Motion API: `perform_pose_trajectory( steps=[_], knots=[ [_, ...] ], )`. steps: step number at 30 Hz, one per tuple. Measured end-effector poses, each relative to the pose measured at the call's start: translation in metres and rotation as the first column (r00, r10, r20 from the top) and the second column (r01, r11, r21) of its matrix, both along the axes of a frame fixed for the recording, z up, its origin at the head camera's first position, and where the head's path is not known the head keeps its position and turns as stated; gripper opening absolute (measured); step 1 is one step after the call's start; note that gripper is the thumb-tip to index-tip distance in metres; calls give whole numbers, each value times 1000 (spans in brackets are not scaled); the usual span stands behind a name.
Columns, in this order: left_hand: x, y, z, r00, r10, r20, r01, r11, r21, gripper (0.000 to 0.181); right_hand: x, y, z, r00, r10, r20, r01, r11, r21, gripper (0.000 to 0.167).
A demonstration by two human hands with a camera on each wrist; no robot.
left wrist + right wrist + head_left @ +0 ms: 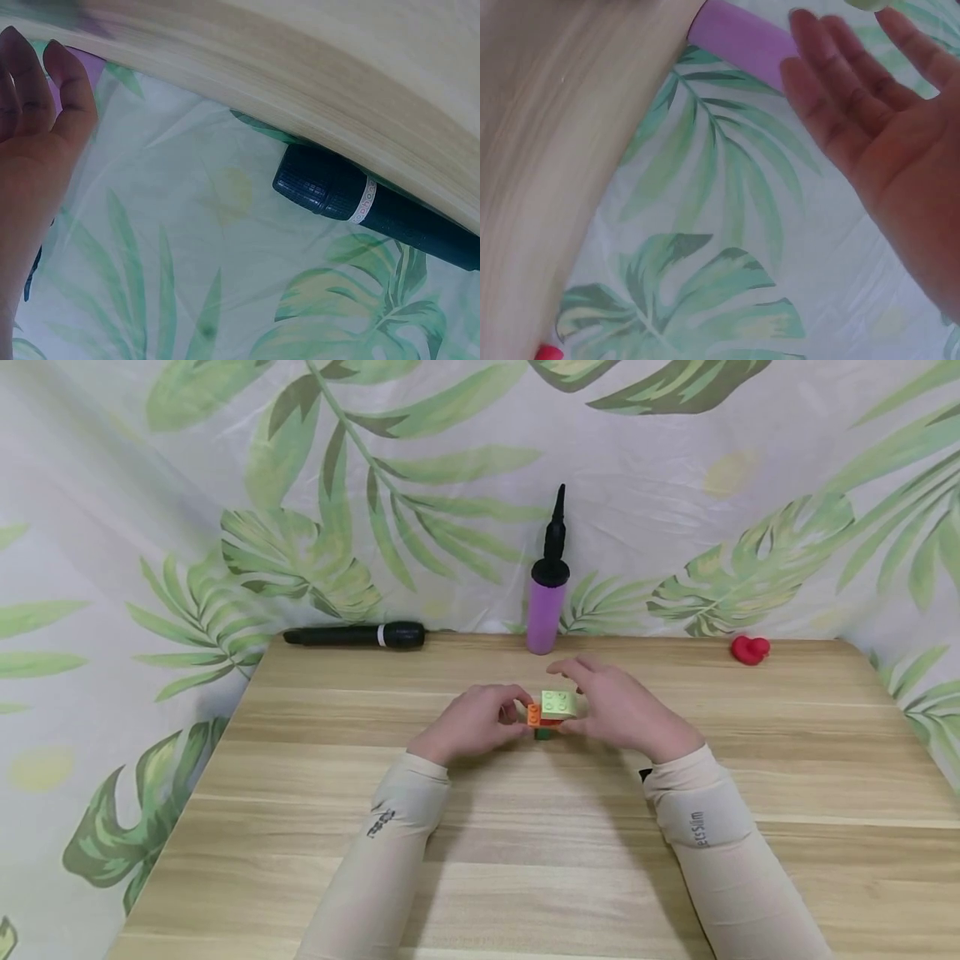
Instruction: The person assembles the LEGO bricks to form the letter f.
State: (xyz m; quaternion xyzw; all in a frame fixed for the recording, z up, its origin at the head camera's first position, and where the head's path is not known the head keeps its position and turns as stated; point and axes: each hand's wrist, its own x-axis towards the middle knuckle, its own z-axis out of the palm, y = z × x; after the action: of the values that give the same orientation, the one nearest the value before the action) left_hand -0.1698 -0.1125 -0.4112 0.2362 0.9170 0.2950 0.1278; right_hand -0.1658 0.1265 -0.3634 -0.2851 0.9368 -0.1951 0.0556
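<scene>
Small toy building bricks are held together above the middle of the table. They are a light green brick (558, 704) on top, an orange brick (533, 715) at the left and a dark green brick (543, 734) beneath. My left hand (480, 720) pinches the orange brick from the left. From the right, my right hand (626, 710) holds the light green brick between thumb and index finger, its other fingers raised. In the right wrist view the light green brick (867, 3) barely shows beside a fingertip. The left wrist view shows curved fingers, with the bricks out of sight.
Along the back edge of the wooden table (525, 893) lies a black microphone-like object (356, 636). A purple hand pump (547, 602) with a black nozzle stands behind the hands. Farther right sits a red toy duck (750, 650). Leaf-patterned cloth hangs behind.
</scene>
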Motion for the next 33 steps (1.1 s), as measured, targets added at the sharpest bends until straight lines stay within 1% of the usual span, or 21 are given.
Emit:
perform_pose_trajectory(
  steps=[3, 6, 10, 14, 21, 23, 27, 29, 30, 33],
  knots=[
    [0, 0, 0, 1000, 5, 5, -5, 1000, -2, 34, 0, -1, -4, 1000, -9, -19, 10, 999, 33, 81],
    [0, 1, 0, 1000, 18, 9, -17, 1000, -11, 33, -1, -4, -7, 1000, -9, -30, 10, 999, 53, 80],
    [0, 2, -2, 999, 24, 21, -24, 1000, -14, 30, -2, -7, -12, 999, -7, -48, 11, 997, 75, 72],
    [1, 3, -2, 1000, 13, 23, -12, 1000, -15, 27, -3, -9, -16, 997, -12, -71, 19, 995, 101, 64],
    [2, 6, 0, 999, 8, 44, -7, 1000, -28, 25, -5, -10, -20, 999, -11, -37, 17, 987, 157, 61],
    [2, 7, -1, 999, 0, 41, 1, 1000, -25, 22, -6, -9, -22, 999, -10, -38, 16, 987, 163, 55],
    [1, 11, -4, 1000, -23, -3, 23, 999, -33, 14, -7, -7, -25, 997, 11, -72, 1, 987, 162, 29],
    [1, 12, -5, 999, -26, -21, 25, 999, -40, 11, -7, -7, -25, 997, 18, -80, -5, 987, 159, 20],
    [1, 13, -5, 999, -23, -25, 22, 999, -41, 11, -7, -6, -24, 997, 19, -81, -6, 987, 159, 19],
    [2, 13, -4, 1000, -13, -16, 12, 999, -38, 10, -6, -5, -23, 998, 10, -68, 2, 985, 173, 23]
  ],
)
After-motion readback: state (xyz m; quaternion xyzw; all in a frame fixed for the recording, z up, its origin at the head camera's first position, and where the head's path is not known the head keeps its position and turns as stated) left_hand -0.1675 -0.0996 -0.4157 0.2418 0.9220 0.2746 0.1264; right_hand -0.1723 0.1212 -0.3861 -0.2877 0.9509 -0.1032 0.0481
